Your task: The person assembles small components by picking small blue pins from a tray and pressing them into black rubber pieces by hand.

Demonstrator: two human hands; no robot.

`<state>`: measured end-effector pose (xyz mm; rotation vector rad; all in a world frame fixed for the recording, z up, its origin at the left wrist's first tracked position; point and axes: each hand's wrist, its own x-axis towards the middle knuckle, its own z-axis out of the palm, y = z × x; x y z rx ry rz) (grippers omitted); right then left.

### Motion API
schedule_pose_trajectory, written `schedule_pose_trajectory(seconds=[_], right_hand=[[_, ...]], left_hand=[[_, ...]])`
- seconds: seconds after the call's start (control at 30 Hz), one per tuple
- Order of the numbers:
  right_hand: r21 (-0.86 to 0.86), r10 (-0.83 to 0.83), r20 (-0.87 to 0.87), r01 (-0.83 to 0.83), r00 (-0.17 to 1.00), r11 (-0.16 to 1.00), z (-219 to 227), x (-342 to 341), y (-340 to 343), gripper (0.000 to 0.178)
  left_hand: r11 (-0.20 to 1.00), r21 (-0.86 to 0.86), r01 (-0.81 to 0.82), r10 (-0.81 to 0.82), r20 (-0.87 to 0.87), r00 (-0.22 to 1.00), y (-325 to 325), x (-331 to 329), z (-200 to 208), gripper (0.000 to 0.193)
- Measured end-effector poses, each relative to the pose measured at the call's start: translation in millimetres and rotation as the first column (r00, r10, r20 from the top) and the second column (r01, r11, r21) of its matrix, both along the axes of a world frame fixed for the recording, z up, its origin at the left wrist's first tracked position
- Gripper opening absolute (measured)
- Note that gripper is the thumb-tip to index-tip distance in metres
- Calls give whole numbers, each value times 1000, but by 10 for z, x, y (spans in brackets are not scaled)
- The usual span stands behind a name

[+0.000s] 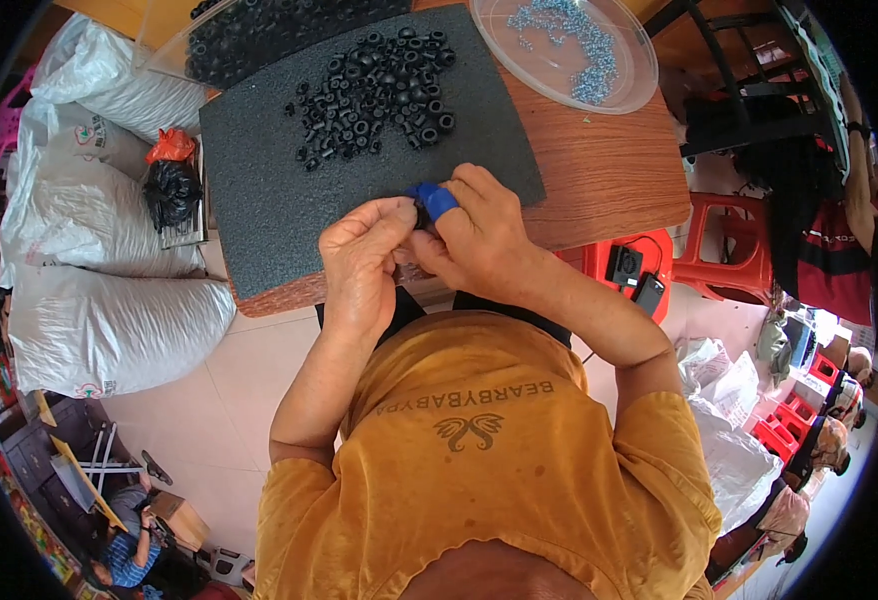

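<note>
My left hand (361, 250) and my right hand (484, 232) meet at the near edge of a dark grey mat (259, 210). Pinched between their fingertips is a small black part (421, 214), mostly hidden by the fingers. A blue cover (437, 200) wraps a finger of my right hand. Beyond the hands, a loose pile of small black ring-shaped and domed parts (379, 90) lies on the mat. To its right, a clear round dish (639, 85) contains many tiny bluish, shiny pieces (591, 70).
A clear bin (169, 60) of black parts stands at the back left of the wooden table (609, 180). White sacks (109, 330) are stacked to the left. Red stools (724, 250) stand at the right, one bearing black devices (649, 292). Other people sit farther off.
</note>
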<state>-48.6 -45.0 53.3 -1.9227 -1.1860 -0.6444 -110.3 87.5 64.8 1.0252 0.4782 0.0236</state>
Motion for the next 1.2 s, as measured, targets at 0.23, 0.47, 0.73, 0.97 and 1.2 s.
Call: schedule_pose_trajectory(seconds=[0.23, 0.47, 0.73, 0.97, 1.2], right_hand=[[-36, 17, -71, -19, 997, 999, -13, -17, -62, 26], [-79, 40, 12, -38, 999, 996, -68, -16, -49, 23], [-49, 14, 23, -13, 1000, 999, 19, 49, -22, 25], [-55, 15, -26, -17, 1000, 998, -8, 103, -54, 27], [-111, 2, -66, -10, 998, 994, 52, 143, 15, 25]], left_hand=[[994, -36, 100, -100, 4, 995, 19, -20, 94, 17], [967, 182, 181, -184, 2, 983, 6, -17, 33, 13], [959, 213, 186, -184, -26, 983, 7, 89, 97, 12], [957, 54, 286, -289, 41, 957, 38, 77, 42, 22], [918, 253, 304, -290, -95, 952, 144, 173, 126, 22]])
